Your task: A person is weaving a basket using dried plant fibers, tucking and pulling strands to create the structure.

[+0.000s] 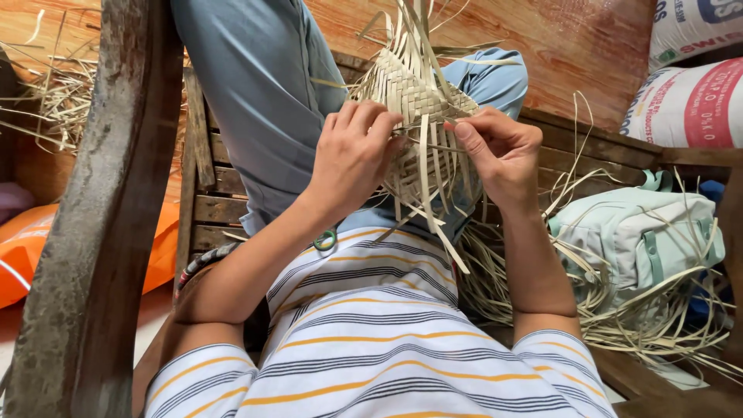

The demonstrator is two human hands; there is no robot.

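An orange bag [31, 248] is lying at far left beside a weathered wooden post [101, 209]. The woven palm-strip piece [414, 97] is being held over the lap: it is being clasped by the left hand [352, 159] with fingers curled, while one strip is being pinched by the right hand [499, 151]. Loose strips [619, 310] are being draped over a pale green backpack [642, 232] at right.

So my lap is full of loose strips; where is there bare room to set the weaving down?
Bare wooden slats show left of the left hand, beside the post. To the right it is crowded: strips heap around the pale green bag. Both hands hold the woven piece; the right hand pinches a strip.
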